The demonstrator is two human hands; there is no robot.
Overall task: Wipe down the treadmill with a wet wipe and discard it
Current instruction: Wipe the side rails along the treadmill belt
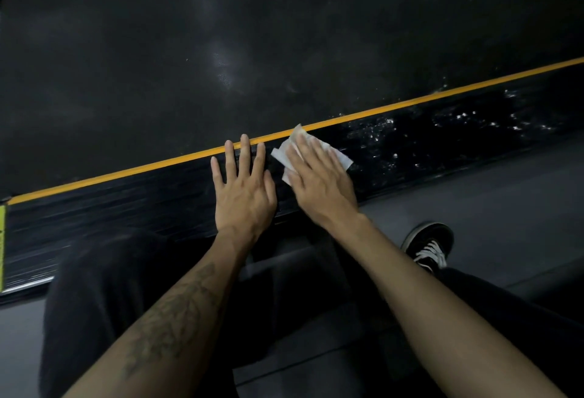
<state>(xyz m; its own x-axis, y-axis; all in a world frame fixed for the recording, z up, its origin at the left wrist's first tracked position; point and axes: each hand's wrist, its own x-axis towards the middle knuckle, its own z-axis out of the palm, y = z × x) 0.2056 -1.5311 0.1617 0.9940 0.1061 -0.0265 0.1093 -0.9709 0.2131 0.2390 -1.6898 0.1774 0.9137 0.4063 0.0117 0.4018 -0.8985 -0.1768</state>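
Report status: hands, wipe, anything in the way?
Left hand flat on side rail, empty. Right hand flat, pressing wet wipe onto rail beside yellow stripe. White specks further right. Nothing in the way.

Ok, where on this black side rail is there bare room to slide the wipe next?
Bare rail runs both ways: left of the flat left hand toward the yellow end tag, and right of the white wet wipe under the right hand, between the orange stripe and grey floor. Mid-rail is crowded.
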